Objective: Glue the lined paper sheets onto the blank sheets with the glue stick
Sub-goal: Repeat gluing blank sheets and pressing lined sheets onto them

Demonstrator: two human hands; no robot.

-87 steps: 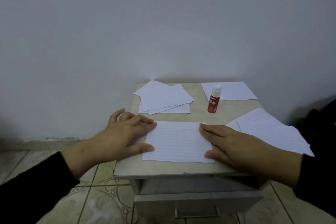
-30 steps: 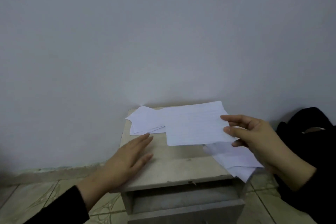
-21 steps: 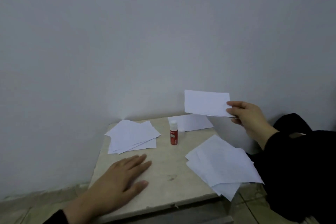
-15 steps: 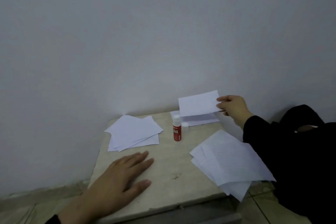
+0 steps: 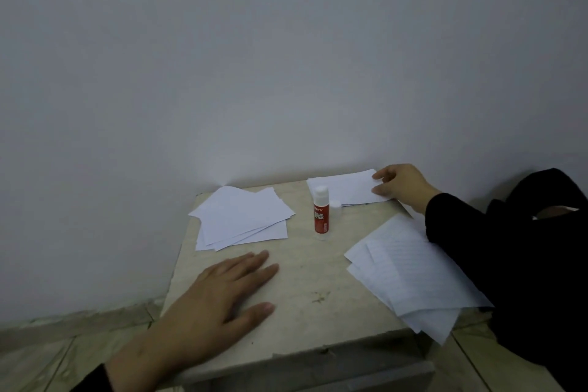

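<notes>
A person's right hand is reaching to the far right corner of a small cabinet top, its curled fingers and thumb pinching the right edge of a glued sheet lying flat there. The left hand is resting open, palm down, fingers straight, near the front left edge.

Between them the glue stick is standing upright toward the far edge, its loose cap just beside it. A fanned pile of blank sheets is lying at the far left corner. A loose pile of lined sheets is sitting along the right edge, overhanging the front right corner.

The paper looks thin, light and floppy; it would likely slide and curl, so lifting by an edge or corner while flattening with a palm seems wise. The glue stick looks rigid and easy to grip around its barrel.

The top is pale, worn stone-like, with a small stain. A plain grey wall is rising behind; tiled floor is showing below.
</notes>
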